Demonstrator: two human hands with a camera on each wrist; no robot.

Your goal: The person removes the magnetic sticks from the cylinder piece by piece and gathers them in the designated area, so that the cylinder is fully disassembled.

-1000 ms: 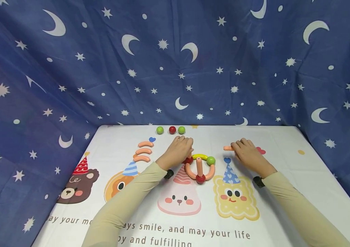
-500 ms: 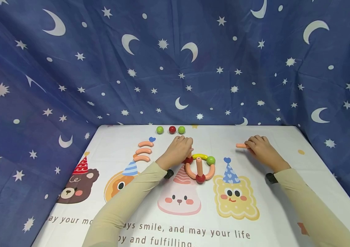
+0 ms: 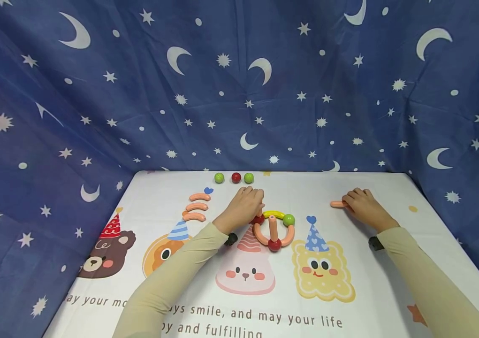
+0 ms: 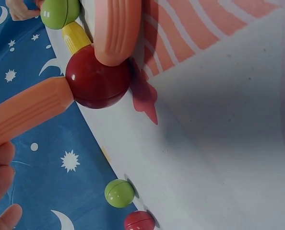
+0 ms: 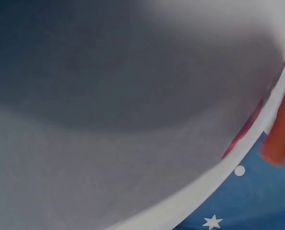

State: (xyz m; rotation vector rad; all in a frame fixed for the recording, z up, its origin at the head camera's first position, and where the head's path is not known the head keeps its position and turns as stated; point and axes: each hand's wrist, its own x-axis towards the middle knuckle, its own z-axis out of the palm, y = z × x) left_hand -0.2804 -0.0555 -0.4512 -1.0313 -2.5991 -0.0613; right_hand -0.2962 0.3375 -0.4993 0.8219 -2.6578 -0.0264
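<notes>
My left hand (image 3: 241, 206) grips an upright orange magnetic stick (image 4: 29, 110), whose lower end meets a dark red ball (image 4: 98, 79). That ball belongs to a ring of curved rods lying on the table, with a yellow rod (image 3: 274, 214) at the back and a green ball (image 3: 288, 219) at its right. Another orange stick (image 3: 273, 228) stands on the ring's front red ball (image 3: 275, 245). Off to the right, my right hand (image 3: 365, 206) pinches a loose orange stick (image 3: 337, 204) close over the table; its far end is hidden by the fingers.
Three curved orange rods (image 3: 197, 206) lie in a column left of the left hand. Along the back edge sit two green balls (image 3: 219, 178) and a red ball (image 3: 236, 178). A blue star-and-moon curtain (image 3: 239, 94) hangs behind the white printed tablecloth (image 3: 298, 188).
My right hand has moved right with its orange stick, away from the ring, and lately slightly toward me. My left hand stays in place on the upright stick.
</notes>
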